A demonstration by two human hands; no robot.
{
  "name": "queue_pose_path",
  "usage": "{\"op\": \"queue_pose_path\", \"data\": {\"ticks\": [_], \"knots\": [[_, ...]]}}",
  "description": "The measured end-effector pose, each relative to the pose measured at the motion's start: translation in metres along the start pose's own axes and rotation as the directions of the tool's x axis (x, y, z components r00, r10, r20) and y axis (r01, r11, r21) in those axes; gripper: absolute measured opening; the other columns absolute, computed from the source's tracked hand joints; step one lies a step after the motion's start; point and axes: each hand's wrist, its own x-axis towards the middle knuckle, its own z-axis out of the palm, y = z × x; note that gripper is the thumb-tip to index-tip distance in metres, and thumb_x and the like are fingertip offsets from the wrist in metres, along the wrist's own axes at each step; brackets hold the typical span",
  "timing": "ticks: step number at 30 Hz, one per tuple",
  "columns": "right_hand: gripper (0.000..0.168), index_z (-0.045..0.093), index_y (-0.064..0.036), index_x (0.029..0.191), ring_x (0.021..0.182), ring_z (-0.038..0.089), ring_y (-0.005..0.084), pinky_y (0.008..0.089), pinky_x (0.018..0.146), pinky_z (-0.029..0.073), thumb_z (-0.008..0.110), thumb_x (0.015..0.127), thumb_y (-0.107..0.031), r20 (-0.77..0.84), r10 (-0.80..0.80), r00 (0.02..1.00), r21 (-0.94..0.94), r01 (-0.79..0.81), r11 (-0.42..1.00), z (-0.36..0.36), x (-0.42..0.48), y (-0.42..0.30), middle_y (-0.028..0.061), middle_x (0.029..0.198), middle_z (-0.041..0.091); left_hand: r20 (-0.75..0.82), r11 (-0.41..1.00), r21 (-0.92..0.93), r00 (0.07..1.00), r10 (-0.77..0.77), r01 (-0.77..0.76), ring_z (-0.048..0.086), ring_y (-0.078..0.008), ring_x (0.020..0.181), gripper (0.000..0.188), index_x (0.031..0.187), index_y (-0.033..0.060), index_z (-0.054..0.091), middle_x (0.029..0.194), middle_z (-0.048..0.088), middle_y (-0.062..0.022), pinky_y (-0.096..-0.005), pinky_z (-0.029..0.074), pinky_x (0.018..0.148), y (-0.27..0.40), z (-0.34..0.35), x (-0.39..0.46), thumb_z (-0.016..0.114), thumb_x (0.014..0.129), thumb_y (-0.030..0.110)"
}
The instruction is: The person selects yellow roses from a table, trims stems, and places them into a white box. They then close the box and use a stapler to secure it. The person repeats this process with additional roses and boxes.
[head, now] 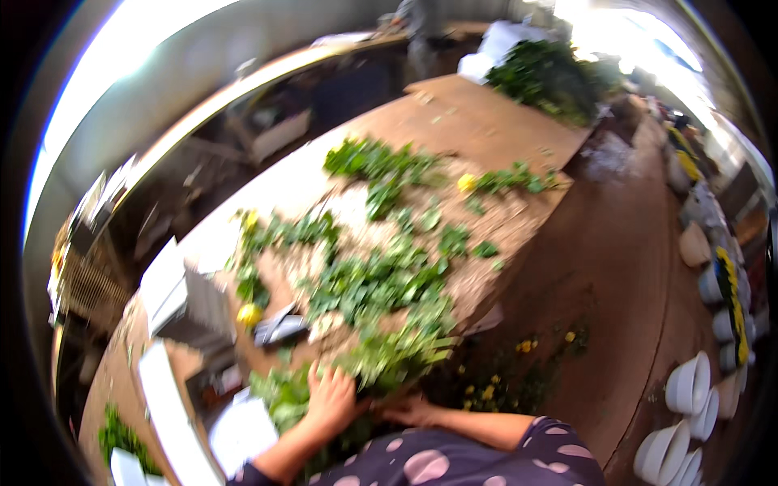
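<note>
My left hand [331, 392] is at the near edge of the table, back upward, its fingers lying among green leaves; its palm is hidden. Beside it, my right hand [413, 410] reaches in from the right, its fingers partly hidden beneath a blurred bunch of leafy stems [395, 358]. Whether either hand grips the stems cannot be made out. Beyond the hands, more leafy cuttings [377, 282] lie spread over light brown paper [486, 243]. Yellow flowers, one round yellow bloom [249, 315] among them, show at the left and far side.
A grey-white box [188, 304] and a dark-handled tool or packet [281, 328] stand left of the leaves. White pots [688, 383] line the right side of the floor [608, 291]. Fallen yellow flowers [486, 392] lie below the table's right edge. A person [422, 36] stands at the far end.
</note>
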Motion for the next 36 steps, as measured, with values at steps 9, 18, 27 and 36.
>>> {"op": "queue_pose_path", "data": {"ticks": [9,18,27,36], "knots": [[0.016,0.057,-0.005,0.069,0.054,0.055,0.0284,0.0353,0.051,0.044,0.053,0.076,-0.020,-0.161,-0.102,0.982,-0.494,0.009,0.869,0.032,0.009,-0.110,0.0113,0.059,0.055,0.018,0.996,0.055,0.997,-0.078,0.077,0.046,-0.0243,0.090,0.051,0.090,0.0018,0.054,0.085,0.051,-0.0090,-0.0572,0.021,0.092,0.006,0.028,0.004,0.059,0.066,0.047],[0.019,0.055,-0.007,0.061,0.053,0.055,0.0291,0.0371,0.051,0.045,0.056,0.068,-0.024,0.062,-0.239,0.969,-0.592,0.228,0.773,0.049,0.041,-0.149,0.0129,0.054,0.053,0.010,0.989,0.099,0.994,-0.111,0.110,0.047,-0.0226,0.089,0.027,0.090,0.0054,0.054,0.084,0.051,-0.0069,-0.0604,0.019,0.091,0.004,0.065,0.012,0.048,0.074,0.027],[0.031,0.059,-0.001,0.068,0.054,0.052,0.0210,0.0328,0.056,0.043,0.051,0.070,-0.031,-0.069,0.300,0.952,-0.587,-0.281,0.759,-0.102,0.090,-0.118,0.0131,0.059,0.056,-0.103,0.993,0.026,0.989,-0.110,0.113,0.046,-0.0222,0.083,0.020,0.082,0.0029,0.055,0.077,0.048,-0.0072,-0.0617,0.015,0.094,0.020,0.036,-0.002,0.047,0.072,0.019],[0.028,0.062,-0.009,0.075,0.064,0.059,0.0226,0.0329,0.061,0.044,0.046,0.074,-0.032,0.095,0.351,0.931,-0.706,-0.185,0.683,-0.083,0.055,-0.137,0.0101,0.066,0.060,0.107,0.975,0.082,0.971,-0.214,0.206,0.047,-0.0213,0.089,0.049,0.089,0.0066,0.055,0.082,0.049,-0.0051,-0.0595,0.016,0.094,0.018,0.032,0.006,0.063,0.062,0.047]]}}
